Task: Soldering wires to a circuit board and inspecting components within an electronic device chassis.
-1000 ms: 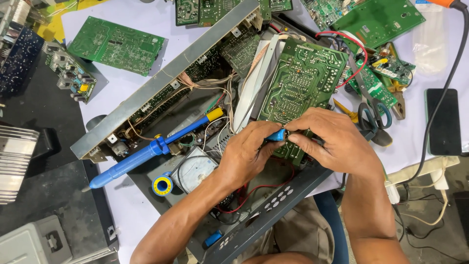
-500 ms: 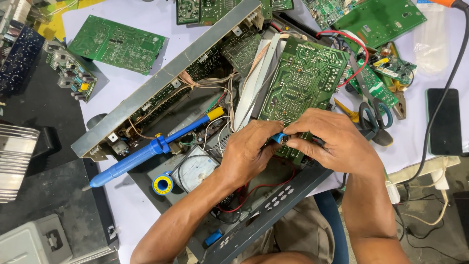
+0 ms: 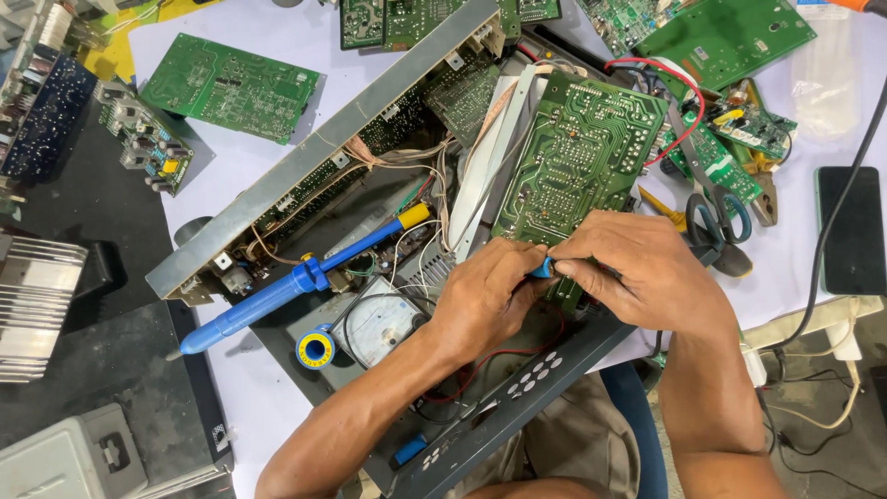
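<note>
Both my hands meet at the near edge of a large green circuit board [image 3: 582, 157] tilted up out of an open grey electronics chassis [image 3: 314, 166]. My left hand [image 3: 485, 300] and my right hand [image 3: 637, 273] pinch a small blue tool or part [image 3: 542, 269] between their fingertips, pressed against the board's lower edge. Most of that blue piece is hidden by my fingers. A red wire [image 3: 517, 356] loops below my left wrist.
A blue soldering iron [image 3: 286, 288] lies across the chassis, beside a solder spool [image 3: 316, 349] and an analogue meter [image 3: 377, 322]. Scissors [image 3: 711, 217], pliers and small boards lie at the right, with a dark phone [image 3: 852, 242]. Loose green boards [image 3: 231, 88] lie far left.
My fingers have closed in tighter around the blue piece at the board's edge; both hands have shifted only slightly. Nothing else has moved.
</note>
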